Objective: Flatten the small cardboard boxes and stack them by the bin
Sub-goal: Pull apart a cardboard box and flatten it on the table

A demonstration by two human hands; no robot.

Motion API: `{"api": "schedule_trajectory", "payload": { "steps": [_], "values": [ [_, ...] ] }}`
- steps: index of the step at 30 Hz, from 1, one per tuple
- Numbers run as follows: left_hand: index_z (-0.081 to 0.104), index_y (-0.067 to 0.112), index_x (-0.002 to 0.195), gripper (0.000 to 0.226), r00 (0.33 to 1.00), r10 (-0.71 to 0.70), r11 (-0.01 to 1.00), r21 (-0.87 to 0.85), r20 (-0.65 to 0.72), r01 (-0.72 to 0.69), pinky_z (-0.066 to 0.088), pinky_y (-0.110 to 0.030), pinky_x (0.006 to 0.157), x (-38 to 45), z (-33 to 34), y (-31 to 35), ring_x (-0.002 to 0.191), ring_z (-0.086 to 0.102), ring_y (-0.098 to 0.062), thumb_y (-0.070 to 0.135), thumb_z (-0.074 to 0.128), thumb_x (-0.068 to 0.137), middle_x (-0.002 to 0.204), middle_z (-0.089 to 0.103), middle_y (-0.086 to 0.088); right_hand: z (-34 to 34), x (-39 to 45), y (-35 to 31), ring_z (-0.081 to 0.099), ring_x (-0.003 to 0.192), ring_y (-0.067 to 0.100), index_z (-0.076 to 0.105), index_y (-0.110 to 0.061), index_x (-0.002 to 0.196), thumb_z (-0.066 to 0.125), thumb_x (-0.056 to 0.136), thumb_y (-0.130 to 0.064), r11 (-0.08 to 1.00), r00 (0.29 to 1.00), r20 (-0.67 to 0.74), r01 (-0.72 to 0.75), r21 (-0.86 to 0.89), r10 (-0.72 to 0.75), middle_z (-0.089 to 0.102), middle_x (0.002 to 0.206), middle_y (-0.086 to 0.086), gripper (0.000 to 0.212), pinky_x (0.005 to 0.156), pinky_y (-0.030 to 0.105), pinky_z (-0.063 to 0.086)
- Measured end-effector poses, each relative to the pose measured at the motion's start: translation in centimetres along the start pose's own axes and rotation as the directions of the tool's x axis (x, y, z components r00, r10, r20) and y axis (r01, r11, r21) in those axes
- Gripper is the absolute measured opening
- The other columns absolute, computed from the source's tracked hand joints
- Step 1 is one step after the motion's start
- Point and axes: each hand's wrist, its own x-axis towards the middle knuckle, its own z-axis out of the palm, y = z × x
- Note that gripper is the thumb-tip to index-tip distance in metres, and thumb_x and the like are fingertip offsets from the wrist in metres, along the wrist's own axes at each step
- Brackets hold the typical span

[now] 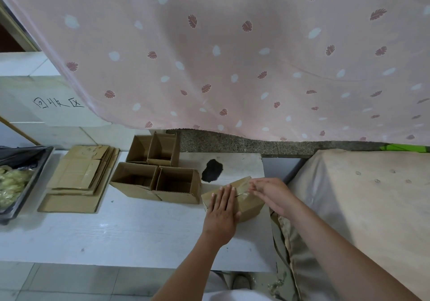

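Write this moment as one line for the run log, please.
left hand flat on taped box | right hand fingers pinch tape | four open boxes wait | flattened stack beside bin

four open boxes (pixel 160 172), one closed box (pixel 244 198), one flattened stack (pixel 79 177), two hands.

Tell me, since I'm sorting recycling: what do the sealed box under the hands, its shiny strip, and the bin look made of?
The sealed box looks like plain brown corrugated cardboard, matte with creased edges. The strip that the right hand pinches is probably clear plastic tape, glossy and see-through. The bin seems dark hard plastic or metal, hard to tell, lined with a black bag.
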Motion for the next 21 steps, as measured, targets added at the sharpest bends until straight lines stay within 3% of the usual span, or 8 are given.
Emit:
{"api": "schedule_trajectory", "payload": {
  "steps": [2, 6, 10, 13, 15, 18, 21],
  "values": [
    [-0.012, 0.013, 0.159, 0.066, 1.0, -0.004, 1.0, 0.003, -0.001, 0.004, -0.02, -0.041, 0.121, -0.1, 0.0, 0.0, 0.151, -0.024, -0.024, 0.045, 0.016, 0.108, 0.165, -0.02, -0.004, -0.1, -0.1, -0.6, 0.067, 0.099, 0.028, 0.061, 0.017, 0.082, 0.051, 0.092, 0.014, 0.998, 0.998, 0.046, -0.039, 0.057, 0.037, 0.062, 0.11, 0.026, 0.015, 0.095, 0.037, 0.055],
    [-0.01, 0.012, 0.159, 0.067, 1.0, -0.005, 1.0, -0.014, 0.004, 0.005, -0.018, -0.042, 0.122, -0.1, -0.1, 0.1, 0.151, -0.023, -0.024, 0.045, 0.018, 0.108, 0.165, -0.02, -0.004, -0.3, -0.6, -0.9, 0.066, 0.111, 0.025, 0.065, 0.013, 0.105, 0.048, 0.094, 0.017, 0.993, 0.995, 0.099, -0.016, -0.121, 0.028, 0.066, 0.114, 0.024, 0.02, 0.098, 0.029, 0.052],
    [-0.012, 0.013, 0.159, 0.067, 1.0, -0.006, 1.0, 0.003, 0.005, 0.006, -0.019, -0.04, 0.122, -0.2, -0.1, 0.1, 0.151, -0.024, -0.023, 0.046, 0.016, 0.108, 0.165, -0.02, -0.004, -0.3, -0.8, -0.7, 0.07, 0.102, 0.025, 0.067, 0.007, 0.103, 0.064, 0.092, 0.004, 0.943, 0.992, 0.104, 0.099, -0.317, -0.07, 0.069, 0.109, 0.02, 0.012, 0.09, 0.028, 0.057],
    [-0.012, 0.013, 0.159, 0.067, 1.0, -0.004, 1.0, 0.0, 0.004, 0.004, -0.02, -0.04, 0.121, -0.2, -0.2, 0.1, 0.151, -0.024, -0.023, 0.046, 0.017, 0.108, 0.165, -0.02, -0.004, 0.0, -0.8, -1.0, 0.066, 0.089, 0.008, 0.074, -0.012, 0.087, 0.079, 0.083, -0.014, 0.732, 0.97, 0.092, 0.232, -0.641, -0.226, 0.072, 0.092, -0.001, 0.006, 0.065, 0.006, 0.046],
    [-0.011, 0.013, 0.159, 0.067, 1.0, -0.003, 1.0, -0.007, 0.004, 0.003, -0.021, -0.041, 0.121, -0.2, -0.3, 0.1, 0.151, -0.023, -0.024, 0.045, 0.019, 0.108, 0.166, -0.019, -0.004, 0.2, -0.6, -1.1, 0.062, 0.076, 0.001, 0.073, -0.019, 0.077, 0.085, 0.077, -0.018, 0.685, 0.963, 0.092, 0.246, -0.686, -0.254, 0.07, 0.081, -0.008, 0.012, 0.054, 0.004, 0.04],
    [-0.009, 0.013, 0.159, 0.067, 1.0, -0.001, 1.0, -0.02, 0.003, 0.001, -0.022, -0.043, 0.12, -0.3, -0.4, 0.1, 0.151, -0.023, -0.024, 0.044, 0.02, 0.108, 0.166, -0.018, -0.005, 0.8, -0.3, -1.1, 0.062, 0.071, 0.009, 0.069, -0.018, 0.074, 0.088, 0.073, -0.017, 0.659, 0.964, 0.1, 0.243, -0.712, -0.247, 0.067, 0.075, -0.003, 0.019, 0.053, 0.009, 0.041],
    [-0.01, 0.013, 0.159, 0.067, 1.0, -0.003, 1.0, -0.019, 0.002, 0.003, -0.02, -0.042, 0.121, -0.2, -0.4, 0.1, 0.151, -0.023, -0.024, 0.044, 0.02, 0.108, 0.165, -0.018, -0.004, 1.2, -0.4, -1.2, 0.063, 0.075, 0.014, 0.069, -0.022, 0.086, 0.087, 0.075, -0.017, 0.654, 0.967, 0.091, 0.23, -0.721, -0.239, 0.067, 0.082, 0.0, 0.021, 0.06, 0.019, 0.044]
  ]
}}
